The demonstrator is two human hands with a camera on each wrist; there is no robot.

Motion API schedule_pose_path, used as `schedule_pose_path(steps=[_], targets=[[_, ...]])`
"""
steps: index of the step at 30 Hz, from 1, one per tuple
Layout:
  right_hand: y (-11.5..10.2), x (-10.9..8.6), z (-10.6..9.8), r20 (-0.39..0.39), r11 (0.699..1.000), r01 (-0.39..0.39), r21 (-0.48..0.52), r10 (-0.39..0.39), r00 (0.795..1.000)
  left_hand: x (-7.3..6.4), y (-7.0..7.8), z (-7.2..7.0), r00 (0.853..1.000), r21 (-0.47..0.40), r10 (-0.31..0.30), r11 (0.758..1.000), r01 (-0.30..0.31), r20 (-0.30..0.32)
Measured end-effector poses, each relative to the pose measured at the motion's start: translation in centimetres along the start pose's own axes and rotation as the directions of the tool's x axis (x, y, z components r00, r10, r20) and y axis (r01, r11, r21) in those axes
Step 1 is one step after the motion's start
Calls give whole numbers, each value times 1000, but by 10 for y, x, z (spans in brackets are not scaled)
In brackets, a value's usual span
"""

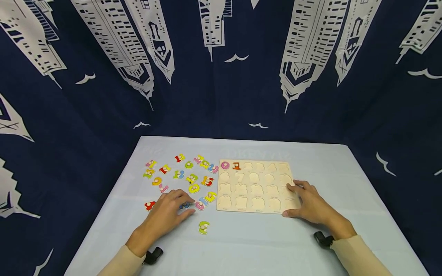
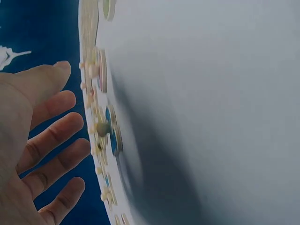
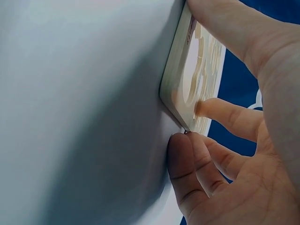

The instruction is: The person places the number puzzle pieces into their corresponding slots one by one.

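A wooden number puzzle board [image 1: 254, 186] lies on the table, with a pink 0 piece [image 1: 225, 165] and an orange 1 piece [image 1: 236, 166] in its top row. My right hand [image 1: 312, 205] holds the board's near right corner. Its thumb [image 3: 220, 21] is at the near edge, one fingertip [image 3: 202, 108] touches the top, and other fingers bear on the right side. My left hand [image 1: 167, 211] hovers with spread, relaxed fingers over the loose number pieces, holding nothing. Closest beneath it is a blue piece [image 2: 112, 131] with a knob, partly hidden in the head view.
Several coloured number pieces lie scattered left of the board, among them a red 15 [image 1: 207, 181] and a red 4 [image 1: 149, 206]. A green 3 [image 1: 203, 227] lies nearer the front. Behind the white table [image 1: 241, 245] hangs a dark blue patterned cloth [image 1: 214, 99].
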State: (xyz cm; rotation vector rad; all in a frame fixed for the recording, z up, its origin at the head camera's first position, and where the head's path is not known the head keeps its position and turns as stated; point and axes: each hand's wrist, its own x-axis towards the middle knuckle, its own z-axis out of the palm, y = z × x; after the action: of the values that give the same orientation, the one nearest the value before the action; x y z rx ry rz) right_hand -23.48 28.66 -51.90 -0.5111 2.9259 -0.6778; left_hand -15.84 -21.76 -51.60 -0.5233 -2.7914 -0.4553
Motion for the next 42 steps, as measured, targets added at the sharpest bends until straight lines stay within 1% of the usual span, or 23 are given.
schedule_pose_path(steps=[5,11,14,16,21,25,28,34,38,42], targets=[[2,-1,1,5,1000,3,3,-3,1000,2,-9,-2,999,-17,-20,1000,19,-30],[2,-1,0,-2,1000,8,1,-8,1000,5,-17,-6,994,-38,-102,994,101,-29],[1,0,0,-5,1000,10,1,-10,1000,6,-22,-8,992,-39,-125,991,124,-29],[1,0,0,-5,1000,12,2,-12,1000,6,-25,-8,992,-40,-122,992,121,-21],[2,0,1,-2,1000,13,4,-13,1000,5,-28,-5,993,-49,-118,992,120,29],[2,0,0,-4,1000,13,3,-13,1000,6,-28,-3,995,-66,-85,994,88,45],[2,-1,1,2,1000,6,7,-6,1000,6,-27,-2,997,-65,-61,996,63,38],[3,-1,1,-3,1000,4,0,-4,1000,10,-20,-2,999,-34,-49,998,49,-9],[3,-2,1,-6,1000,6,2,-6,1000,19,-14,-2,998,-25,-56,998,55,-30],[3,-2,1,-7,1000,5,2,-5,1000,35,-6,-2,997,-35,-62,998,61,-41]])
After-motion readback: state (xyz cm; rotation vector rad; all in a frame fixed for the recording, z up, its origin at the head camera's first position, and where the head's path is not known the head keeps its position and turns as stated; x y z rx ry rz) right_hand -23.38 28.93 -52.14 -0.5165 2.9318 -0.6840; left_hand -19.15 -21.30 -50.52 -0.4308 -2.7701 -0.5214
